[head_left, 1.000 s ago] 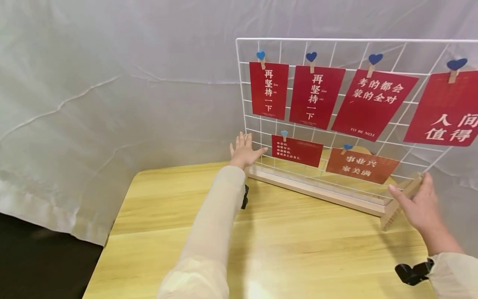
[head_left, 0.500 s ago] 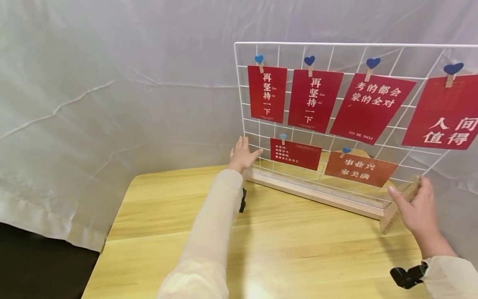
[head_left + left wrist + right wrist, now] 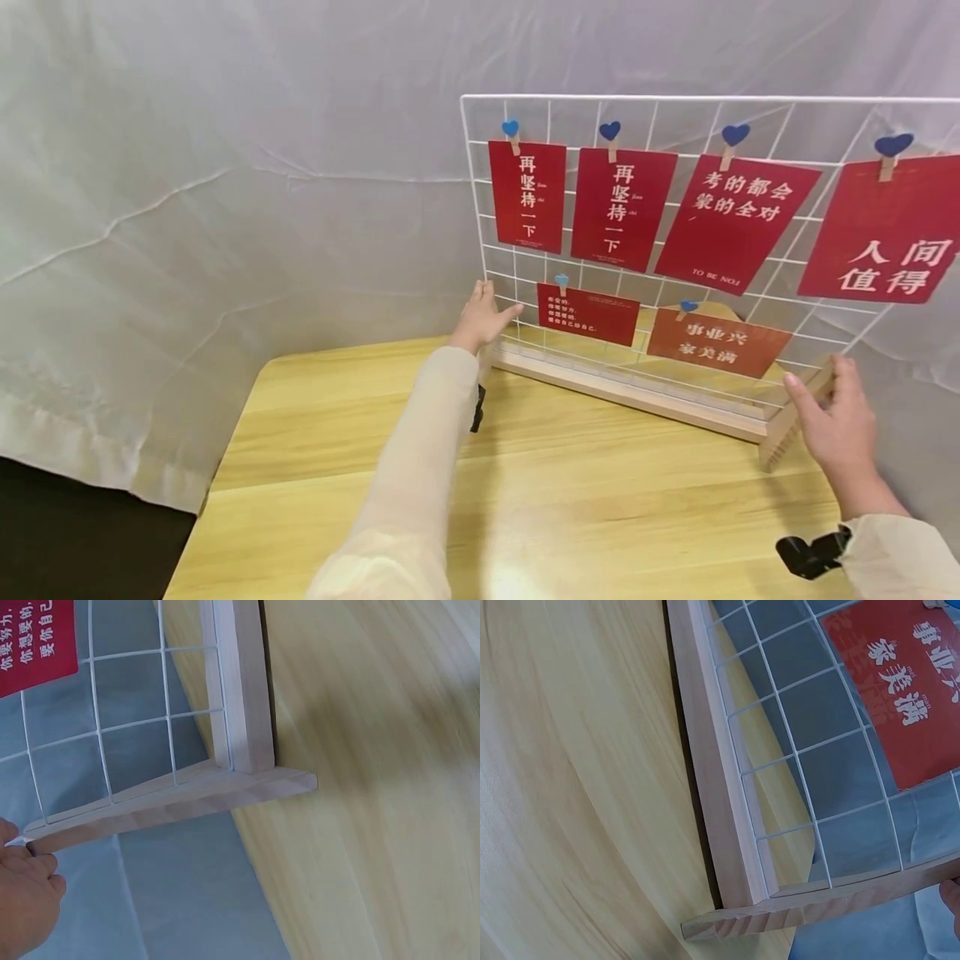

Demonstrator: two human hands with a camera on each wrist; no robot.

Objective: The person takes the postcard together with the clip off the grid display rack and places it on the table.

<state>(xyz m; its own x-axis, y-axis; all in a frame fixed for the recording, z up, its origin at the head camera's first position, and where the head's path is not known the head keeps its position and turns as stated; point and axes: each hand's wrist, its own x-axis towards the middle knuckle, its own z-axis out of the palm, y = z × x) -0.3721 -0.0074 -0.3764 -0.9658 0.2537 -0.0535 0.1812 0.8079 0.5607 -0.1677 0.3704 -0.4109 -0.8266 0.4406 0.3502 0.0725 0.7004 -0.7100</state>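
A white wire grid rack [image 3: 750,98] stands upright in a wooden base rail [image 3: 622,388] on the table. Red cards [image 3: 624,208] with white lettering hang on it from pegs topped with blue hearts [image 3: 610,131]. At its left end, my left hand [image 3: 477,320] grips the wooden side piece; in the left wrist view, curled fingers [image 3: 45,864] meet the tip of that side piece [image 3: 157,806]. My right hand [image 3: 842,421] holds the opposite wooden side piece [image 3: 780,433], thumb in front and fingers behind. Only a bit of that hand shows in the right wrist view.
The yellow wood-grain table [image 3: 360,425] lies under the rack, its rounded corner at the back left. A pale cloth [image 3: 225,208] hangs behind and along the left side. Below the cloth is a dark floor area [image 3: 67,525].
The left hand's spread fingers have drawn together at the rack's side. The whole scene shifts slightly left and down in the head view, while the right hand keeps its hold.
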